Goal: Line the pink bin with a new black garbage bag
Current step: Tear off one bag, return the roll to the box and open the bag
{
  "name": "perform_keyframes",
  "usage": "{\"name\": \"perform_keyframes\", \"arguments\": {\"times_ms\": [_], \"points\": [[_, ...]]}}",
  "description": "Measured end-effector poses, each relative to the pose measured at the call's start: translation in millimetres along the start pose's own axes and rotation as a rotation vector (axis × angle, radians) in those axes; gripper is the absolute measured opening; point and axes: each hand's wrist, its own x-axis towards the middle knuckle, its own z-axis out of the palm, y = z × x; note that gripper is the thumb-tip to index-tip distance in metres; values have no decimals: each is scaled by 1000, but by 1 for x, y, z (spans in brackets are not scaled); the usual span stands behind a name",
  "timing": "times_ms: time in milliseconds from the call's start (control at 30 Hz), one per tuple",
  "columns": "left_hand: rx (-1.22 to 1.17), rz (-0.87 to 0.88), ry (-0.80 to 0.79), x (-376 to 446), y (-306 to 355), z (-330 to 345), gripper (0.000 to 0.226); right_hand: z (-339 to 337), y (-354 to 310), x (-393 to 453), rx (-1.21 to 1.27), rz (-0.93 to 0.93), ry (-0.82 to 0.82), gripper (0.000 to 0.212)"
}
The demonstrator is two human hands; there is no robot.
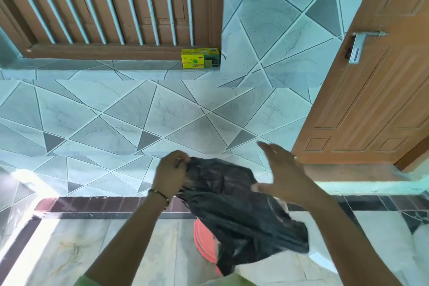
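A crumpled black garbage bag (239, 211) hangs in the air in front of me. My left hand (171, 174) pinches its upper left corner with closed fingers. My right hand (283, 176) is spread flat, fingers apart, at the bag's right side, touching or just beside the plastic. Below the bag, the pink bin (204, 241) stands on the floor; only part of its rim and left wall shows, the rest is hidden behind the bag.
A yellow box of bin bags (200, 58) sits on the tiled ledge under a barred window (104, 2). A brown wooden door (376, 81) with a metal handle (357, 47) stands at the right. The tiled wall is straight ahead; the marble floor lies below.
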Motion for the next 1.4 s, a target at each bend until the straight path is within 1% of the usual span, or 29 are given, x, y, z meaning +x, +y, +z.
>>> {"name": "perform_keyframes", "arguments": {"times_ms": [33,67,100,133,200,233,300,367,400,433,467,500,533,567,600,633,700,767,800,867,933,967,1033,1067,1133,1233,1267,1333,1400], "points": [[2,69,-76,-5,11,6,34,0,-23,3,39,-113,70,107],[-12,130,-141,-10,20,12,37,9,-39,11,50,-168,95,104],[-20,177,-190,-15,30,16,39,19,-50,19,60,-172,95,95],[-28,215,-204,-17,37,16,40,31,-53,30,96,-135,75,77],[-16,293,-155,-15,42,5,43,49,-37,48,177,-7,95,30],[10,344,-130,-13,39,-3,42,53,-23,52,265,60,132,19],[170,480,-148,-11,24,-22,31,53,5,57,543,234,236,29],[514,555,-221,-12,5,-31,21,46,19,56,829,361,310,41],[672,562,-258,-10,-5,-31,25,41,21,56,938,384,331,43],[788,546,-284,-7,-17,-30,36,38,23,56,1017,373,356,46],[865,479,-293,-2,-26,-30,46,35,24,56,1047,332,383,48],[910,377,-280,5,-33,-32,51,31,23,52,1022,254,415,50],[924,269,-251,12,-37,-36,48,25,21,46,937,139,454,52],[910,186,-208,19,-42,-41,41,22,19,40,782,-15,486,55],[888,125,-167,26,-45,-46,35,19,19,32,565,-198,504,59],[866,82,-138,31,-46,-52,32,16,16,23,312,-367,493,62],[854,17,-114,38,-44,-65,38,12,10,6,-143,-619,412,66],[890,-37,-97,45,-41,-74,48,11,6,-8,-365,-769,321,66],[904,-57,-80,46,-38,-76,47,12,5,-11,-431,-803,321,61],[893,-69,-19,48,-38,-78,37,13,14,-8,-528,-765,360,52],[896,-57,31,48,-39,-77,34,14,30,3,-523,-639,374,54],[894,-52,60,47,-41,-77,35,15,38,7,-500,-587,389,49],[826,-100,120,44,-43,-75,39,16,52,12,-436,-499,418,18],[779,-134,159,42,-43,-73,40,18,58,13,-422,-471,429,8],[651,-197,217,42,-43,-70,36,22,65,12,-470,-444,360,12],[277,-353,284,52,-48,-67,35,32,66,9,-622,-441,157,26],[207,-372,308,54,-49,-65,36,35,65,8,-642,-416,81,25],[180,-351,377,53,-48,-60,42,40,65,7,-561,-252,-4,22],[247,-273,397,47,-44,-54,42,42,68,13,-331,-51,15,20]]}}
